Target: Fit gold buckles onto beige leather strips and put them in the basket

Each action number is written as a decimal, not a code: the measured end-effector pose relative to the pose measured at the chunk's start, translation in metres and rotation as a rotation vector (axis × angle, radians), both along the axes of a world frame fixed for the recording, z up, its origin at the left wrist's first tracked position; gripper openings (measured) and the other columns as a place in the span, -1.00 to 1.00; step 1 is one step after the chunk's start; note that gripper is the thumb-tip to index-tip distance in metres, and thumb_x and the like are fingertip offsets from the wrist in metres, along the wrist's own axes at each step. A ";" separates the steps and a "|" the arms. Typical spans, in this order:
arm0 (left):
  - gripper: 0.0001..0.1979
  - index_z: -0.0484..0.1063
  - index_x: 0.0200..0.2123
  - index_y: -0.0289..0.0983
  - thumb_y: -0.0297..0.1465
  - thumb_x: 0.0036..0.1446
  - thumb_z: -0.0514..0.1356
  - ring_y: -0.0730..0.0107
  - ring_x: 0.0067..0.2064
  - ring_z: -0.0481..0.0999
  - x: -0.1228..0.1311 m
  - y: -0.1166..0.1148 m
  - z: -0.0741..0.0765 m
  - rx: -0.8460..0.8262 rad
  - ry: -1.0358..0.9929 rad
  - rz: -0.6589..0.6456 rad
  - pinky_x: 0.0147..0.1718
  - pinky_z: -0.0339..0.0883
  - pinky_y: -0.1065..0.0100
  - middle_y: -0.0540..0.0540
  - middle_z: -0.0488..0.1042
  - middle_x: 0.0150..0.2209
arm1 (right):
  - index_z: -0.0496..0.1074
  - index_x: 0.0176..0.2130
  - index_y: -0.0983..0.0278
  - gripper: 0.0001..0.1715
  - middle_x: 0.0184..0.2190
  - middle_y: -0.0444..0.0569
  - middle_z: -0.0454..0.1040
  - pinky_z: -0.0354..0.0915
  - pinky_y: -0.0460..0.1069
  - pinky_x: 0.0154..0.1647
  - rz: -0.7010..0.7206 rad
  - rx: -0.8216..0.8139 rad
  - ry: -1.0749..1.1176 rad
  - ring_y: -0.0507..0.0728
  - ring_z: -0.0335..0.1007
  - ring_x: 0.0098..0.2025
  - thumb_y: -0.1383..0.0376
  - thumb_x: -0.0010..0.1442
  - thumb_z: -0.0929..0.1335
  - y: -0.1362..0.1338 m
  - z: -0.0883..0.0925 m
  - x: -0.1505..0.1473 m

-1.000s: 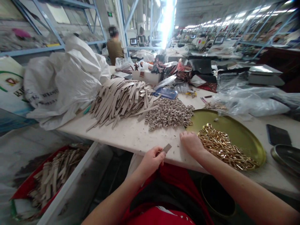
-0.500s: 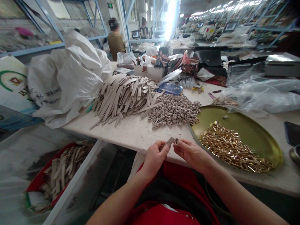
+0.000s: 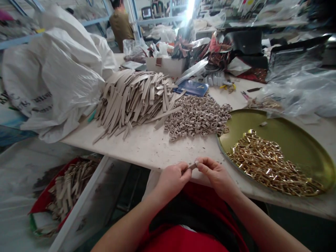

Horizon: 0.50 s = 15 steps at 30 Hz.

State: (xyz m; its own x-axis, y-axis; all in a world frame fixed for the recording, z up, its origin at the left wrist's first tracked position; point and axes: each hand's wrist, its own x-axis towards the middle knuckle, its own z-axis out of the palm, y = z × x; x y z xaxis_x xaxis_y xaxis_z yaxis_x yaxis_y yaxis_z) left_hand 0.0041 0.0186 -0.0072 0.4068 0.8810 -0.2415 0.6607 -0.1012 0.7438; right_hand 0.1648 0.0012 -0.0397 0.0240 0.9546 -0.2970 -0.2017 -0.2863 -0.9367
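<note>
Close to the table's front edge, my left hand (image 3: 174, 178) pinches a grey-beige strap (image 3: 193, 166) whose end pokes out toward the right. My right hand (image 3: 216, 175) is closed at that end, thumb and fingertips pressed together around a small strap loop that is mostly hidden. Whether the loop is around the strap or only against its tip, I cannot tell. Beyond my hands lies a heap of small beige loops (image 3: 196, 117). Left of it spreads a big pile of loose straps (image 3: 131, 101). Gold metal buckles (image 3: 270, 164) fill part of a round gold tray (image 3: 296, 140) on my right.
Below the table on the left, a red-rimmed bag (image 3: 44, 197) holds more straps. A large white sack (image 3: 65, 70) leans at the table's left end. A blue packet (image 3: 193, 88), a white box (image 3: 165, 66) and clear plastic (image 3: 304, 91) lie farther back. One person (image 3: 121, 28) is in the background.
My right hand has brought the small loop to the strap's end, so the two now meet. The view has tipped downward and come a little closer.
</note>
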 end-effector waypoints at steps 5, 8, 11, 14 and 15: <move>-0.75 0.23 -0.59 -0.27 -0.32 0.08 0.00 0.52 -0.55 0.17 -0.002 0.010 -0.003 -0.093 -0.016 -0.048 -0.55 -0.07 0.44 0.10 0.16 -0.64 | 0.42 -0.45 0.27 -0.65 -0.56 -0.19 0.34 0.13 -0.09 -0.45 0.051 -0.066 -0.035 0.00 0.17 -0.49 0.05 -0.10 0.45 0.004 -0.004 0.004; -0.73 0.25 -0.58 -0.27 -0.30 0.11 -0.01 0.51 -0.52 0.19 0.003 0.012 -0.005 -0.105 -0.122 -0.049 -0.53 -0.02 0.45 0.09 0.17 -0.61 | 0.43 -0.40 0.23 -0.70 -0.53 -0.21 0.36 0.16 -0.09 -0.39 0.019 -0.041 0.051 0.00 0.21 -0.46 0.11 -0.11 0.47 0.006 -0.005 0.005; -0.74 0.29 -0.54 -0.27 -0.32 0.13 -0.02 0.48 -0.48 0.24 0.008 0.010 -0.006 -0.087 -0.176 -0.058 -0.49 0.05 0.45 0.06 0.25 -0.57 | 0.44 -0.34 0.19 -0.64 -0.50 -0.21 0.40 0.20 -0.08 -0.36 0.058 -0.165 0.249 0.00 0.26 -0.45 0.15 -0.18 0.51 0.006 -0.004 0.005; -0.79 0.35 -0.44 -0.27 -0.33 0.14 -0.01 0.44 -0.43 0.31 0.010 0.007 -0.006 -0.075 -0.192 -0.046 -0.43 0.13 0.44 0.01 0.37 -0.49 | 0.45 -0.38 0.21 -0.67 -0.48 -0.17 0.44 0.24 -0.06 -0.32 0.074 -0.253 0.375 0.02 0.32 -0.41 0.18 -0.20 0.52 0.002 -0.002 0.004; -0.82 0.36 -0.36 -0.27 -0.36 0.13 0.00 0.43 -0.40 0.34 0.010 0.005 -0.005 -0.077 -0.208 -0.039 -0.41 0.16 0.44 0.00 0.40 -0.45 | 0.46 -0.39 0.21 -0.68 -0.47 -0.17 0.45 0.25 -0.06 -0.33 0.046 -0.250 0.380 0.02 0.32 -0.42 0.18 -0.19 0.52 0.001 -0.002 0.004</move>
